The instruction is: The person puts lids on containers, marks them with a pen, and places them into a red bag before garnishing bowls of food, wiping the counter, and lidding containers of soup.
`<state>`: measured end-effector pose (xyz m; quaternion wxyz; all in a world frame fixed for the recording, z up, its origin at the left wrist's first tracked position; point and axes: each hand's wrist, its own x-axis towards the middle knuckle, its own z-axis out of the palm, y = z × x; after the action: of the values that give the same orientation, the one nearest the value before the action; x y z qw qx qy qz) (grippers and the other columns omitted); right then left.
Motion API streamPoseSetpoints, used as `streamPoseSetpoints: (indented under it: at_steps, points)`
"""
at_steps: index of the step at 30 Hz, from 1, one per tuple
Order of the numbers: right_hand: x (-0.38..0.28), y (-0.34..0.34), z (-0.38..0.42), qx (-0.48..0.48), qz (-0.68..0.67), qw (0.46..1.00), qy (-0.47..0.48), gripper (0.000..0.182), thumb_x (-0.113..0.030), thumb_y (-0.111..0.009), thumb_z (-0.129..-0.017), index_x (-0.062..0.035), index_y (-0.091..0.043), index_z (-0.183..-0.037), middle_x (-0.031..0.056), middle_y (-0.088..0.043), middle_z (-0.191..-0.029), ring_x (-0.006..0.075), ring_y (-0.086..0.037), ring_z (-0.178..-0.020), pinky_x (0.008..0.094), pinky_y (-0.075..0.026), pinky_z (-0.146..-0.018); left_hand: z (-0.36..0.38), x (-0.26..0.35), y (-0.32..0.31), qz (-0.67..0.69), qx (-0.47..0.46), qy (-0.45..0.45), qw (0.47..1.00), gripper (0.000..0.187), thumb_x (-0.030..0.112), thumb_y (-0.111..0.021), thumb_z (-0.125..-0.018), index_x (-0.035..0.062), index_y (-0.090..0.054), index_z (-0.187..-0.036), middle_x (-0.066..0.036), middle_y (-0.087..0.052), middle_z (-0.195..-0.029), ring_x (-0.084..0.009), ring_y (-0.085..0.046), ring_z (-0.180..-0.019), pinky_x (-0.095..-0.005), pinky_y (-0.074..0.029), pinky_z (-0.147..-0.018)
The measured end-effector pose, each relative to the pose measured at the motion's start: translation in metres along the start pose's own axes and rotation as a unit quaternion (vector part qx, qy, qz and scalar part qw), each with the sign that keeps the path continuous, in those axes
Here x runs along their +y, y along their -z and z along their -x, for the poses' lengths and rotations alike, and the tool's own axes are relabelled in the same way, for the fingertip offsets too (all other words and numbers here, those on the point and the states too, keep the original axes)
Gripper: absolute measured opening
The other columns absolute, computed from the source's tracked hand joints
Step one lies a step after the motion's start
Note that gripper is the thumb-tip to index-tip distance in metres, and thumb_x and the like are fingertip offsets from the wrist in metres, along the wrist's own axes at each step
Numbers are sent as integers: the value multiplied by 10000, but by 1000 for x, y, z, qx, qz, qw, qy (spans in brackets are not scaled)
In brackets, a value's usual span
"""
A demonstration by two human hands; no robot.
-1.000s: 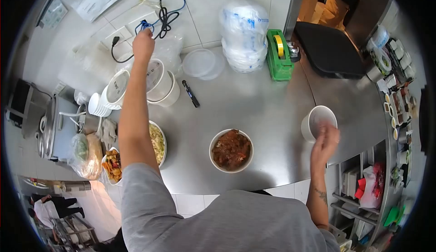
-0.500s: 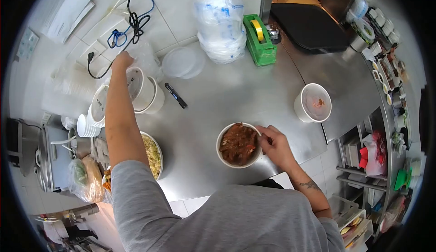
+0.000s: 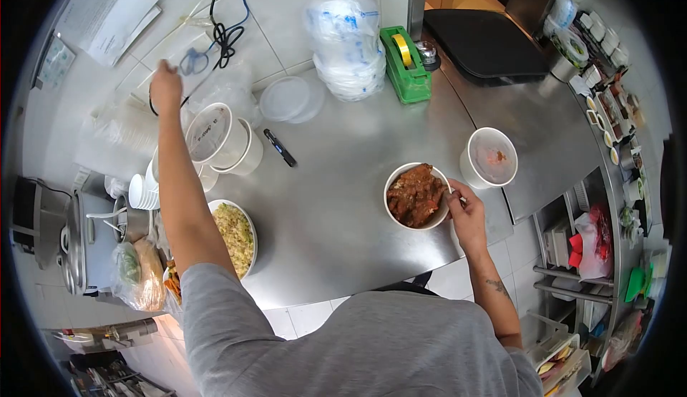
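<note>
My right hand (image 3: 466, 214) pinches the right rim of a white paper bowl (image 3: 391, 213) of chunky brown stew (image 3: 415, 195), near the counter's front. At the upper left, my left hand (image 3: 166, 88) reaches out by the wall, its fingers curled beside a black cable (image 3: 203, 81). What that hand grips, if anything, is hidden. Below my left forearm stands a bowl of yellow fried rice (image 3: 234, 237). Two stacked white tubs, the top one a lidded tub (image 3: 209, 134) with writing, stand right of that forearm. A second lidded bowl (image 3: 491, 157) is right of the stew.
A black marker (image 3: 279, 147) and clear round lids (image 3: 286, 99) lie on the steel counter (image 3: 336, 175). Bagged plastic containers (image 3: 346, 43), a green tape dispenser (image 3: 405, 64) and a black tray (image 3: 486, 45) are at the back. Shelves (image 3: 572, 254) stand at the right.
The stew bowl has moved right and slightly away from me with my right hand on it, closer to the lidded bowl. My left hand has shifted left along the wall.
</note>
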<state>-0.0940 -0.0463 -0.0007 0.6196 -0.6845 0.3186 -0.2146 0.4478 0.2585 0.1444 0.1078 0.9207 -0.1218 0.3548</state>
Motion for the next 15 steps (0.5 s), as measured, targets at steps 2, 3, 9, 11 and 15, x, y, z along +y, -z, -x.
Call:
streamPoseSetpoints:
  at_steps: [2,3,9,11,15]
  points:
    - [-4,2,-3,-7,-14,1000,-16,279,-62,-503,-884,7,-575,-1144,-2,-508,-775,63,-506,-623,196,-434,-540,2,-1,22,178,133,50,974,244,254,-562,-835,50,-603,-961,-114,-658,-794,-261,-641,-746,-386,-469,-636]
    - [-5,3,-4,-16,-47,998,-28,279,-69,-503,-886,8,-574,-1144,-3,-512,-774,64,-506,-621,197,-434,-540,12,13,52,302,142,99,937,239,267,-559,-846,51,-615,-932,-98,-648,-743,-214,-635,-683,-352,-466,-600]
    - [-11,-3,-11,-52,-161,981,-97,365,-298,-430,-957,-7,-577,-1120,-10,-509,-730,74,-471,-585,216,-441,-548,198,176,49,385,-362,-61,847,239,182,-460,-875,59,-607,-1018,-94,-617,-834,-178,-565,-786,-313,-438,-709]
    - [-12,-2,-14,-47,-172,979,-102,476,-413,-400,-955,9,-577,-1081,-4,-494,-712,82,-455,-569,231,-439,-515,259,223,8,486,-496,-109,711,165,110,-521,-851,53,-627,-964,-63,-635,-847,-143,-548,-709,-298,-451,-651]
    - [-19,-3,-20,-34,-162,979,-119,451,-411,-449,-936,14,-591,-996,9,-488,-706,91,-484,-584,250,-446,-493,311,279,58,351,-386,-213,826,103,117,-530,-840,66,-610,-879,-135,-605,-749,-314,-573,-622,-405,-452,-588]
